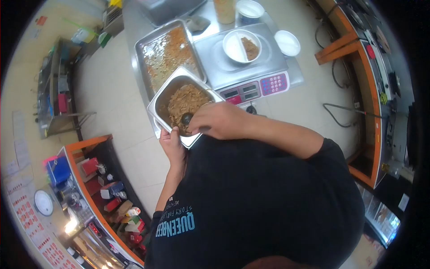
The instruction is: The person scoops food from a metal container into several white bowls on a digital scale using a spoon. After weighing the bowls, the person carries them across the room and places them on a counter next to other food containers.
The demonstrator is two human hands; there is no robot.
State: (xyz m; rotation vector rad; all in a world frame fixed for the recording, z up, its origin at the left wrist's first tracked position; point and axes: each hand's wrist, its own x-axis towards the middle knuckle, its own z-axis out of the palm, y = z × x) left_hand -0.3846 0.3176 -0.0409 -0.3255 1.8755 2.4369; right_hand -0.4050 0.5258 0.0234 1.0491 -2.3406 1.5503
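A long grey steel worktop (295, 76) is carrying a wide shallow steel tray (168, 54) smeared with orange residue and a steel weighing scale (242, 67) bearing a white divided bowl (242, 46). The left hand (172, 145) is gripping, fingers curled under its near edge, a deep square steel pan (181, 105) of brown shredded food, held just above the tray's near end. The right hand (219, 121) is closing its fingers around a dark spoon (187, 119) dipping into that food.

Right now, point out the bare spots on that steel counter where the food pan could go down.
Bare steel shows on the counter right of the scale, below the small white bowl. The rest is crowded: the scale platform carries a divided bowl, the long tray fills the left. The left hand holds the pan; the right hand holds a spoon.
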